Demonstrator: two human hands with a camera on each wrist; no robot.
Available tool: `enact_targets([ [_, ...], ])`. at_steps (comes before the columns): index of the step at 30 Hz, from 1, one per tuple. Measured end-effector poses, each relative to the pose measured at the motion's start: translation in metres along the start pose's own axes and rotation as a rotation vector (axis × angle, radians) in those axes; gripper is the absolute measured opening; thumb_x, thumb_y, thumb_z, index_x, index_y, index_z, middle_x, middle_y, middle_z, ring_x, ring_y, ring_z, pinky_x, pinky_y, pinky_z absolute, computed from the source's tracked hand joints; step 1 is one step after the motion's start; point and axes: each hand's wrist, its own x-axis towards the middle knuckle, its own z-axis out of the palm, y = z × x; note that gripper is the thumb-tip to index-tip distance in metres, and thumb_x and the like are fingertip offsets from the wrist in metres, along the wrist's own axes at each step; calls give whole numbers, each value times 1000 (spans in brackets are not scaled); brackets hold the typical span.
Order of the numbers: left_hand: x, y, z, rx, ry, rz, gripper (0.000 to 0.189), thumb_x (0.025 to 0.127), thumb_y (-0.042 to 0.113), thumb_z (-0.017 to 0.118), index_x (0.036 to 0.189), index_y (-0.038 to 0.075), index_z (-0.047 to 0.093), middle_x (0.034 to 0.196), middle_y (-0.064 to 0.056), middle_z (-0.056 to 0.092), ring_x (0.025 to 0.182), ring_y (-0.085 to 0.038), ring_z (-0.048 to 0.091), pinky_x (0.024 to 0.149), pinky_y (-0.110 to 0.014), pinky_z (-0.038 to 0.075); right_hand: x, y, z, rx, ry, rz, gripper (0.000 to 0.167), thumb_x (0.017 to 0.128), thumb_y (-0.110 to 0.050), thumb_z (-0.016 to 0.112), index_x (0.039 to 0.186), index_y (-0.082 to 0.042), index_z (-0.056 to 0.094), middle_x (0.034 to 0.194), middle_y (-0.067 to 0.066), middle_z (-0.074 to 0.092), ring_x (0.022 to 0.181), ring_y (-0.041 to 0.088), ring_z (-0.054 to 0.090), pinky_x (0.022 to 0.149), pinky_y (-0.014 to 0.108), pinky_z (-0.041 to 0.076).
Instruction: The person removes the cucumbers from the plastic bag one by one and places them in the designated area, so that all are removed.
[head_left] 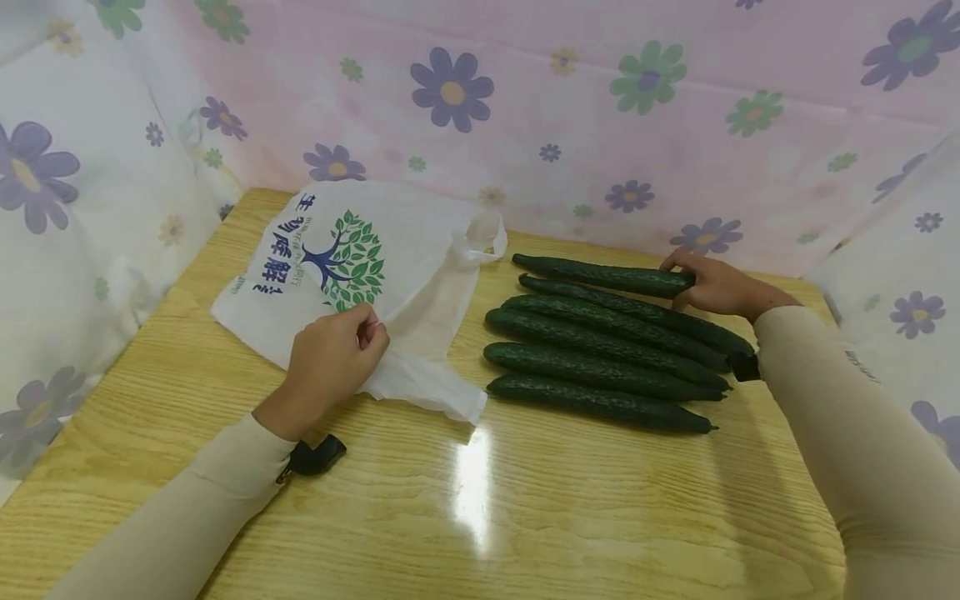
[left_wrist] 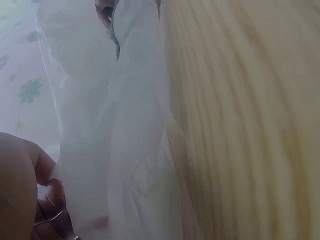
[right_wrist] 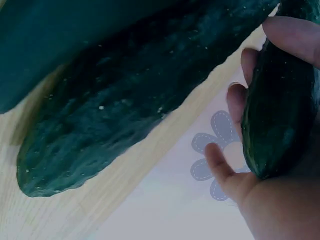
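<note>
My left hand (head_left: 326, 362) pinches the near edge of a white plastic bag (head_left: 420, 221), which lies spread on the left of the table with a green tree and blue characters printed on it. In the left wrist view the raised bag film (left_wrist: 85, 125) stands between the fingers and the wood. At the right, my right hand (head_left: 716, 287) grips the right end of the farthest cucumber (head_left: 600, 273). Fingers and thumb wrap round that end of the cucumber (right_wrist: 277, 120) in the right wrist view. Several other dark green cucumbers (head_left: 600, 371) lie side by side, just nearer to me.
The wooden table (head_left: 585, 508) carries everything and shows a bright glare patch in front of the bag. Flowered cloth (head_left: 525, 108) hangs behind it and along both sides. One bag handle (head_left: 483, 237) points toward the cucumbers' left ends.
</note>
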Motion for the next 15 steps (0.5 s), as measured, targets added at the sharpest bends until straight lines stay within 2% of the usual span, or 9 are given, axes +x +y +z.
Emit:
enact_targets([
  [8,0,0,0,-5,-11,0,21,93,18,54,73,12,55,57,0,49,50,-16,45,44,-28,31,6,7,0,-72,-14,-1,61,92,-15,63,144,3,38,138,36,43,117,51,52,87,64,44],
  [15,-1,0,2,-13,-10,8,21,93,19,54,73,13,55,57,0,49,50,-15,44,45,-28,31,8,9,7,-68,-36,46,58,97,-18,51,147,5,34,148,40,29,127,59,40,91,67,43],
])
